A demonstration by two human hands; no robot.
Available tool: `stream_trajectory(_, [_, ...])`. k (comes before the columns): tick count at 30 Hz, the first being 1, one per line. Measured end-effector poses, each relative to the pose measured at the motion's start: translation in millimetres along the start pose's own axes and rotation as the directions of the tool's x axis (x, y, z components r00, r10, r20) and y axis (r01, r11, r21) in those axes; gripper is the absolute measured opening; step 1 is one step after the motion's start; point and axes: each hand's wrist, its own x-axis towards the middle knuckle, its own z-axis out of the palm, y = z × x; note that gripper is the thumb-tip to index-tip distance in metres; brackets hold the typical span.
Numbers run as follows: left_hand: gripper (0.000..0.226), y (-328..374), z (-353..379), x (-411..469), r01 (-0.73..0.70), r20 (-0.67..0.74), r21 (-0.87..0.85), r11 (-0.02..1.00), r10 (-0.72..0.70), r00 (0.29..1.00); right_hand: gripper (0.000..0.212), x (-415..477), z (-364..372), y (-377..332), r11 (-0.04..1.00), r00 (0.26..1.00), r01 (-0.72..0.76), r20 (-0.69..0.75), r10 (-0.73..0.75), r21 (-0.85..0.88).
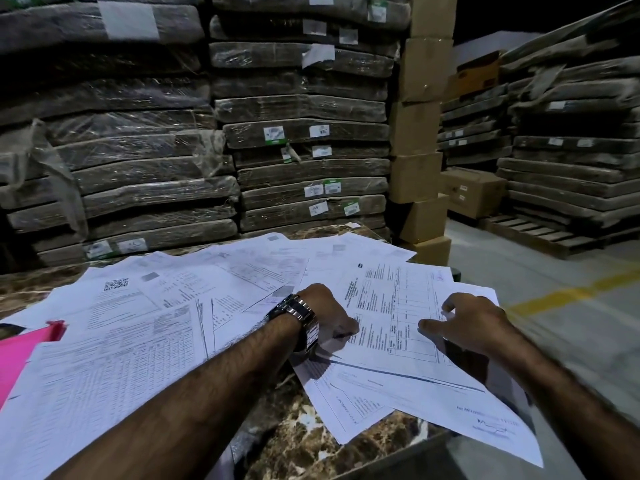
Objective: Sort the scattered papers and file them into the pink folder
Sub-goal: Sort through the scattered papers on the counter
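Note:
Several white printed papers (166,306) lie scattered and overlapping across a brown marble table (298,441). The pink folder (20,348) pokes out at the far left, partly covered by sheets. My left hand (327,311), with a metal watch on the wrist, is curled around the left edge of a printed form (391,306) at the centre right, and that edge is slightly lifted. My right hand (467,323) rests flat on the same form's right side, fingers spread and thumb pointing left. More sheets (433,403) lie under the form.
Tall stacks of plastic-wrapped flat packages (298,133) stand right behind the table. A column of cardboard boxes (419,133) rises at the table's far right corner. To the right are a concrete floor with a yellow line (568,292), a wooden pallet (540,233) and more stacks.

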Motion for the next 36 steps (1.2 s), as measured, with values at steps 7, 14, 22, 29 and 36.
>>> stream_trajectory(7, [0.041, 3.6, -11.6, -13.0, -0.01, -0.008, 0.004, 1.0, 0.01, 1.0, 0.054, -3.0, 0.4, 1.2, 0.999, 0.999, -0.01, 0.031, 0.008, 0.045])
stream_trajectory(14, [0.037, 1.9, -12.0, -16.4, -0.025, -0.005, -0.182, 0.983, 0.025, 1.0, 0.059, -9.2, 3.7, -1.0, 1.0, 1.0, 0.003, 0.025, -0.004, 0.011])
stream_trajectory(22, [0.025, -2.1, -12.3, -12.6, 0.096, 0.058, -0.431, 0.897, -0.079, 0.995, 0.057, -14.7, 1.1, -4.5, 1.0, 1.0, 0.008, 0.022, -0.008, 0.006])
stream_trajectory(29, [0.032, -2.4, -3.9, -13.1, -0.028, -0.017, -0.246, 0.969, 0.025, 1.0, 0.055, -18.5, 2.3, -5.6, 0.998, 1.0, -0.002, -0.005, 0.002, 0.064])
stream_trajectory(36, [0.044, -29.0, -17.8, -12.0, -0.036, -0.108, -0.539, 0.841, -0.027, 0.994, 0.049, -22.0, 3.7, -11.7, 0.967, 0.996, 0.066, -0.077, -0.048, 0.246])
